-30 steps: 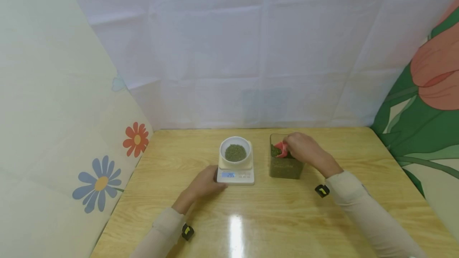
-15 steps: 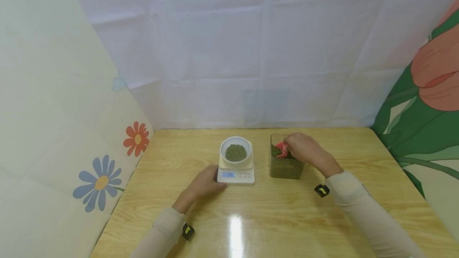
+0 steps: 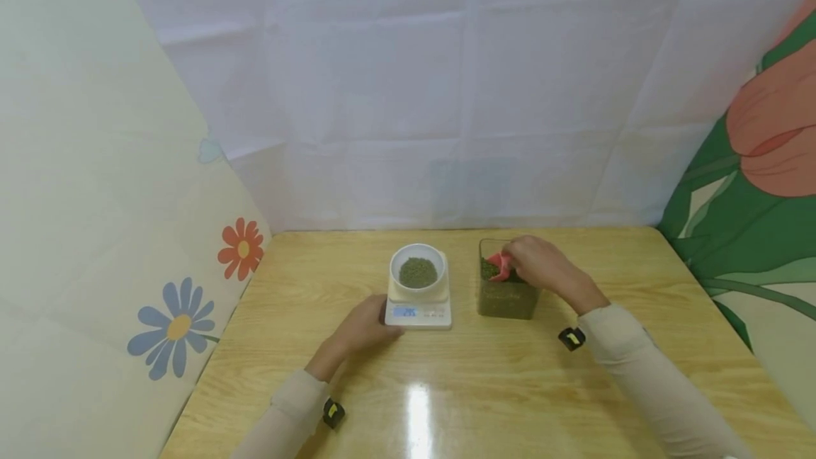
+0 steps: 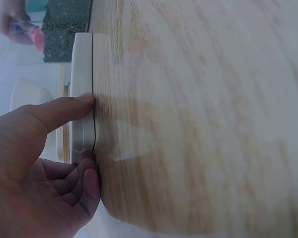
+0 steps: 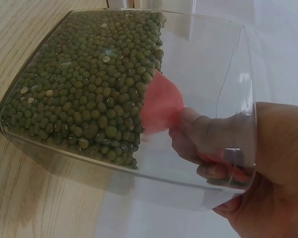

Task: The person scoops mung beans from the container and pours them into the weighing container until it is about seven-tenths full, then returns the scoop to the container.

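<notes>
A white kitchen scale (image 3: 437, 320) with a lit display carries a white bowl (image 3: 417, 250) holding green mung beans (image 3: 418, 273). My left hand (image 3: 365, 324) grips the scale's near left corner, with the thumb on its front edge and the fingers curled at its side in the left wrist view. To the right stands a clear square container (image 3: 506, 302), partly filled with mung beans (image 5: 84, 79). Inside it, my right hand (image 3: 538, 262) pinches the handle of a pink scoop (image 5: 161, 105). The scoop's front edge meets the bean surface.
Both things stand on a wood-grain table (image 3: 497, 388), towards its back edge. A white sheet (image 3: 376, 91) hangs behind, with flower-printed panels at the left and right. A small black tag (image 3: 571, 338) hangs beside each sleeve cuff.
</notes>
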Tool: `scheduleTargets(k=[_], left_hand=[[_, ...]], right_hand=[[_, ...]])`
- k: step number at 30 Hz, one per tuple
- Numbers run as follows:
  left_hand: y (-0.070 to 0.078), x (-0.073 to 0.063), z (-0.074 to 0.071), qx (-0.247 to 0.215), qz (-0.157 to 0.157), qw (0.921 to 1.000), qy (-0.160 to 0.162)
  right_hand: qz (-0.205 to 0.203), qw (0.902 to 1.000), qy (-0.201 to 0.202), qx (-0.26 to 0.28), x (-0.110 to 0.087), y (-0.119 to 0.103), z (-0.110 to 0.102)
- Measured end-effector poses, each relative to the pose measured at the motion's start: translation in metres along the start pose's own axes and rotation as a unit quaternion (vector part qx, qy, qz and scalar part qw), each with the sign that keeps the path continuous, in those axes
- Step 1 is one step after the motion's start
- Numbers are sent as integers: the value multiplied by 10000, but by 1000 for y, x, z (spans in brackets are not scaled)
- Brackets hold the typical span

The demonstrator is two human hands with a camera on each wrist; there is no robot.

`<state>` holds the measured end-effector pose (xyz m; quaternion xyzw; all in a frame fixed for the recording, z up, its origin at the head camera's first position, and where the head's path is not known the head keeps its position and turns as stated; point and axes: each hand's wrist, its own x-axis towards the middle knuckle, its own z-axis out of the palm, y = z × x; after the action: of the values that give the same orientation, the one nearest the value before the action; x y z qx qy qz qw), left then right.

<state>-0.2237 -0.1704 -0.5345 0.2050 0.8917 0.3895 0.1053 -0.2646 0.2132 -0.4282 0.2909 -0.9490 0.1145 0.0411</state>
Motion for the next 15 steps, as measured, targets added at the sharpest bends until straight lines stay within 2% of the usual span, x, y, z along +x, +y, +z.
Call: scheduleTargets(k=[15], left_hand=[[-1, 2, 0, -161, 18, 9999, -16]], right_hand=[[151, 9995, -237, 168, -1, -2, -7]])
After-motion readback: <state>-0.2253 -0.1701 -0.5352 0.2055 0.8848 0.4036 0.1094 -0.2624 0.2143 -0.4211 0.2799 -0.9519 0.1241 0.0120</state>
